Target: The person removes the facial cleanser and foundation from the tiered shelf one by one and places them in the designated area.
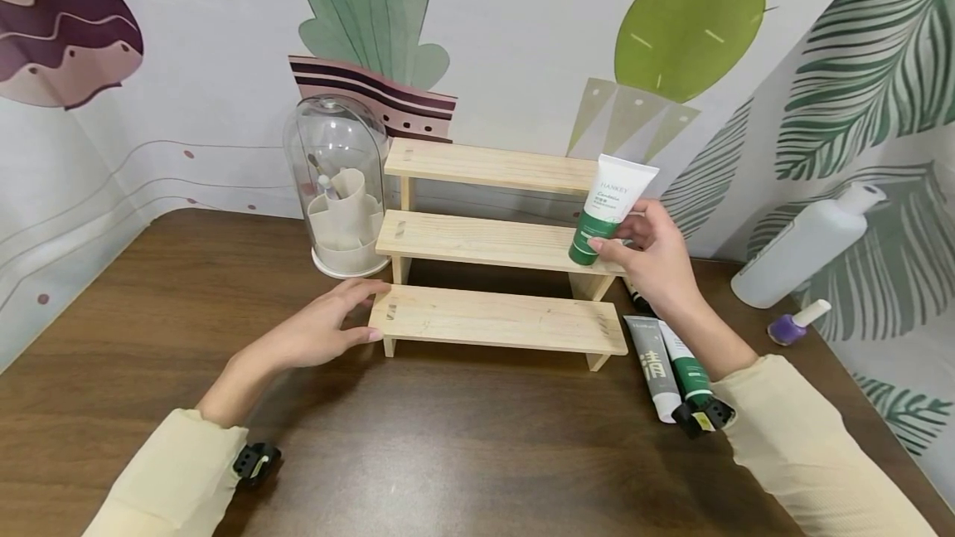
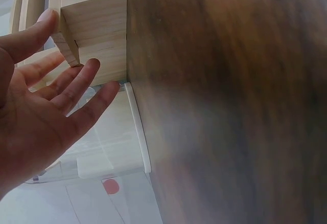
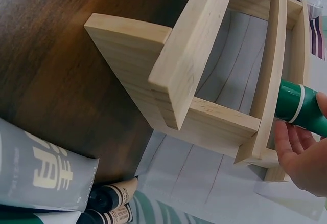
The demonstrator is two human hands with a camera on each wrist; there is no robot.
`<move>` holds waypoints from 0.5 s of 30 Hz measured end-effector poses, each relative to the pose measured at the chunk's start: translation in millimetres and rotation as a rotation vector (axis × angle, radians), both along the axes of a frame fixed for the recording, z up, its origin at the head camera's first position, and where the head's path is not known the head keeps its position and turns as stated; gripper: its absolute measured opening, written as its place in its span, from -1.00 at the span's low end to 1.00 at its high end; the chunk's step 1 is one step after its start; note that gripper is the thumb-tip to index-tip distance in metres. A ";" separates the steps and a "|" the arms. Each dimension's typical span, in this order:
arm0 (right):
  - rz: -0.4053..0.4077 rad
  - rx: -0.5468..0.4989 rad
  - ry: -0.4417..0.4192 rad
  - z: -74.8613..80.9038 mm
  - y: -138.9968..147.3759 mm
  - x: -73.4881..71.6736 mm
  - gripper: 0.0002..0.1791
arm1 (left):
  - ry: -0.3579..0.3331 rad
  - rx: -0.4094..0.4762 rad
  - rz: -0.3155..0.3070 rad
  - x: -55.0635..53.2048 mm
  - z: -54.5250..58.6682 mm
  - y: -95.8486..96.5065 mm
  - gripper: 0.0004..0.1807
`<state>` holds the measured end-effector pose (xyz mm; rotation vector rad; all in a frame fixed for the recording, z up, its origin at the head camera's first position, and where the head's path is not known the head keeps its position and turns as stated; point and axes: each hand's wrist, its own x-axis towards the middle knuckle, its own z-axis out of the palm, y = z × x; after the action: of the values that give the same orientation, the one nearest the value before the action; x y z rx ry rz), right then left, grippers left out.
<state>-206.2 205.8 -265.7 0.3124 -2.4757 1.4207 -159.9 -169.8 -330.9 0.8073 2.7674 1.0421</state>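
Note:
My right hand (image 1: 652,251) grips a white and green squeeze tube (image 1: 608,205), cap down, at the right end of the middle shelf of a three-step wooden rack (image 1: 477,239). In the right wrist view the tube's green cap end (image 3: 296,104) meets that shelf's board. My left hand (image 1: 317,330) lies at the left end of the lowest step. The left wrist view shows its thumb touching the board's edge, with the other fingers (image 2: 84,81) loosely extended around the board's end.
Right of the rack lie a grey tube (image 1: 653,363), another green and white tube (image 1: 690,375) and small dark bottles (image 3: 104,196). Beyond stand a white bottle (image 1: 806,247) and purple nail polish (image 1: 787,328). A clear domed organizer (image 1: 339,197) stands at the rack's left, before the wall.

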 end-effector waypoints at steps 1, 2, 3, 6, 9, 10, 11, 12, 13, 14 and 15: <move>-0.002 0.002 0.000 -0.1 0.1 0.4 -0.49 | 0.000 0.000 0.000 -0.1 -0.2 -0.1 -0.42; -0.003 0.004 0.001 -0.3 0.4 0.7 -0.49 | 0.001 0.001 -0.001 -0.3 -0.5 -0.3 -0.42; -0.003 0.007 0.002 -0.5 0.7 1.1 -0.50 | 0.002 0.002 -0.001 -0.5 -0.7 -0.4 -0.42; 0.001 0.016 0.015 -1.3 2.0 2.0 -0.51 | 0.002 0.005 -0.002 -0.7 -1.0 -0.4 -0.42; 0.011 0.018 0.025 -1.9 3.3 2.9 -0.52 | 0.002 0.007 -0.004 -0.6 -1.0 -0.3 -0.42; 0.015 0.018 0.028 -2.0 3.5 3.2 -0.52 | 0.001 0.008 -0.005 -0.6 -1.1 -0.4 -0.42; 0.018 0.017 0.028 -2.1 3.8 3.5 -0.52 | 0.001 0.009 -0.005 -0.7 -1.1 -0.4 -0.42; 0.019 0.015 0.027 -2.1 4.1 3.8 -0.52 | 0.002 0.008 -0.006 -0.8 -1.2 -0.4 -0.42; 0.019 0.016 0.026 -2.0 4.4 4.2 -0.52 | 0.003 0.008 -0.006 -0.8 -1.1 -0.4 -0.42; 0.018 0.014 0.025 -1.8 4.7 4.7 -0.52 | 0.003 0.008 -0.006 -0.9 -1.1 -0.4 -0.42; 0.017 0.013 0.025 -1.7 4.9 5.0 -0.53 | 0.003 0.008 -0.007 -1.0 -1.1 -0.4 -0.42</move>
<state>-201.2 210.7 -267.4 0.3529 -2.4687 1.3990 -160.9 -170.2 -332.0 0.8198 2.7628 1.0524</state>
